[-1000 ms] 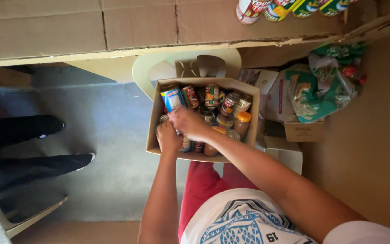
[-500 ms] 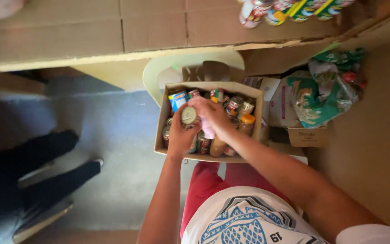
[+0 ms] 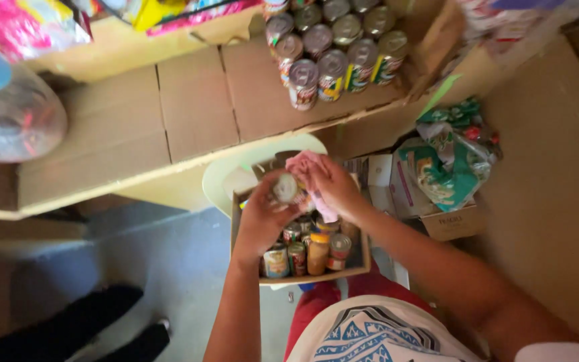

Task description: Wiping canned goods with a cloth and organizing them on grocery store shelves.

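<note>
1. While the left hand [image 3: 261, 224] gripped a can [image 3: 285, 188] above the cardboard box [image 3: 313, 273], the right hand [image 3: 333, 186] pinched a pink cloth [image 3: 308, 167] against it — seemingly wiping.
2. Next, the can probably needed turning under the cloth.
3. Both forearms reached forward — elbows low, wrists bent inward.

Open air above the cardboard box [image 3: 363, 258], its floor crowded with upright tins and jars [image 3: 306, 251]. Blocked ahead by a carton shelf [image 3: 196, 107] bearing rows of cans [image 3: 333, 40]. Packets [image 3: 447, 167] piled close on the right.
</note>
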